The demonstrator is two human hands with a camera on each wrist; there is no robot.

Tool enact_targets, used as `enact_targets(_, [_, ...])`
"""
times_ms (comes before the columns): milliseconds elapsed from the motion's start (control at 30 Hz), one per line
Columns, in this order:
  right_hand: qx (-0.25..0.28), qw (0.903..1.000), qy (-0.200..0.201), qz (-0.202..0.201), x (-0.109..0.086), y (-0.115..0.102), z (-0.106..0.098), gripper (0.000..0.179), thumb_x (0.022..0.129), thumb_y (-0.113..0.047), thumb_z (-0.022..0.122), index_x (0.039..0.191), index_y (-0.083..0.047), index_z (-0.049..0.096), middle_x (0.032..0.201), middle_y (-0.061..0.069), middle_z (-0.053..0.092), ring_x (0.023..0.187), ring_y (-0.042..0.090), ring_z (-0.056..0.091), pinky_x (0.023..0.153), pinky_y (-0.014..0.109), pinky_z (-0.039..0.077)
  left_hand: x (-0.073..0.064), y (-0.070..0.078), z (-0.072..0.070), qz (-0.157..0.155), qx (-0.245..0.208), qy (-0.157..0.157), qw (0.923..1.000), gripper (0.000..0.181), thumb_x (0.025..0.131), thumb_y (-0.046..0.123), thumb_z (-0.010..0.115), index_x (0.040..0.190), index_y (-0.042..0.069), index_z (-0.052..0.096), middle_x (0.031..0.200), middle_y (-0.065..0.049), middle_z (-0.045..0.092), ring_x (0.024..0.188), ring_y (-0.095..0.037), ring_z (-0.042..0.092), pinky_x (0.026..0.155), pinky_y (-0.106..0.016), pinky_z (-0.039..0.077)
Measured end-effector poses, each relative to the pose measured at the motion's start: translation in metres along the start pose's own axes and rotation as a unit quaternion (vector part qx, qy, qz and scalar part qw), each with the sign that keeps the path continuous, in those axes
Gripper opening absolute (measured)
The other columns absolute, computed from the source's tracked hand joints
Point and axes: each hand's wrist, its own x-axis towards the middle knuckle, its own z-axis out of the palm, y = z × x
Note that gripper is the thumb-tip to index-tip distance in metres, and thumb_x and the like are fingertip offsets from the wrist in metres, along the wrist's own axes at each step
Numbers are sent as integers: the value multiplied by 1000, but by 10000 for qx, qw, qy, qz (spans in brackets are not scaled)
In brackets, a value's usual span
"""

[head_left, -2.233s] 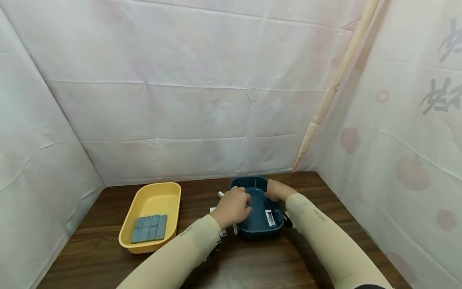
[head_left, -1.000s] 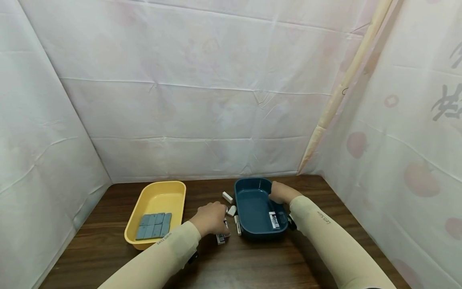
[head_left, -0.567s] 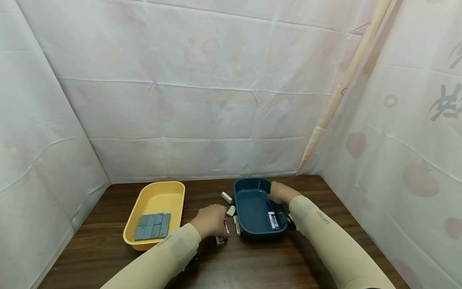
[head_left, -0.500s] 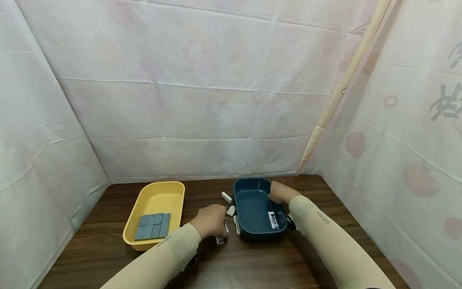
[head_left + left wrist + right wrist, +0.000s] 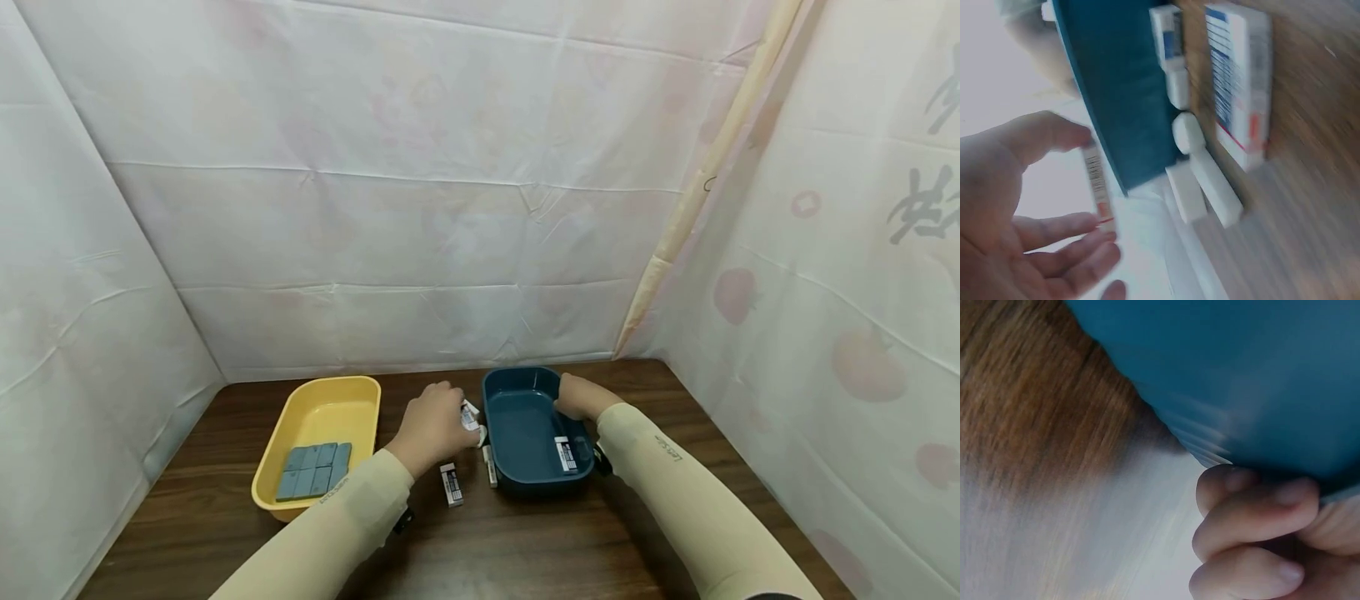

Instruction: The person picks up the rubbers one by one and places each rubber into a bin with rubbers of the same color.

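My left hand (image 5: 433, 425) pinches a white eraser with a printed sleeve (image 5: 1096, 181) between thumb and fingertips, raised above the table just left of a dark blue tray (image 5: 525, 482). Curled over that tray's right rim, my right hand (image 5: 581, 397) grips it; in the right wrist view its bent fingers (image 5: 1254, 519) press against the blue wall. One sleeved eraser (image 5: 566, 455) lies inside the tray. On the table, another sleeved eraser (image 5: 451, 485) is near my left wrist, and one more (image 5: 490, 465) lies along the tray's left side.
A yellow tray (image 5: 367, 400) at the left holds several grey-blue rectangular tiles (image 5: 313, 471) in its near half. Bare white erasers (image 5: 1215, 187) lie beside the blue tray in the left wrist view. White cloth walls (image 5: 420, 250) enclose the wooden table (image 5: 510, 550) at back and sides.
My left hand went left and down from beside the blue tray to the erasers on the table, picked one up, and has since risen away from the table. My right hand stayed on the rim.
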Motion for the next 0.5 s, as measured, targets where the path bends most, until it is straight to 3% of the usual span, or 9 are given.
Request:
enact_targets(100, [-12, 10000, -25, 54, 3, 1, 2, 30, 114, -14, 63, 130, 12, 66, 111, 19, 73, 93, 23, 77, 90, 41, 67, 3, 12, 4, 378, -77, 303, 9988, 47, 87, 41, 95, 116, 6, 81, 111, -8, 73, 96, -22, 63, 80, -46, 59])
enact_targets(200, [-2, 10000, -18, 79, 3, 1, 3, 38, 114, -14, 64, 138, 14, 61, 123, 25, 73, 101, 28, 77, 97, 45, 66, 6, 28, 12, 785, -87, 387, 9961, 52, 89, 44, 94, 123, 6, 83, 115, -8, 76, 100, -22, 66, 84, -46, 60])
enact_targets(300, [26, 9999, 10, 121, 3, 0, 3, 42, 113, -14, 65, 142, 16, 58, 129, 28, 72, 106, 29, 77, 99, 47, 66, 9, 44, 23, 1030, -1, 216, 9945, 55, 90, 47, 94, 128, 8, 84, 123, -7, 79, 113, -24, 70, 97, -52, 62])
enact_targets(367, [53, 9999, 51, 110, 1, -1, 3, 37, 113, -13, 65, 136, 15, 62, 123, 26, 75, 102, 29, 78, 95, 46, 67, 12, 54, 32, 1127, 105, 46, 9936, 54, 90, 48, 93, 128, 11, 84, 125, -5, 80, 118, -24, 71, 103, -54, 61])
enact_targets(500, [94, 9999, -6, 111, 10, 2, 3, 26, 111, -12, 66, 122, 12, 68, 110, 21, 77, 92, 27, 78, 84, 44, 68, 19, 70, 46, 1222, 337, -288, 9915, 42, 88, 48, 95, 113, 17, 86, 112, 2, 81, 110, -19, 71, 98, -49, 58])
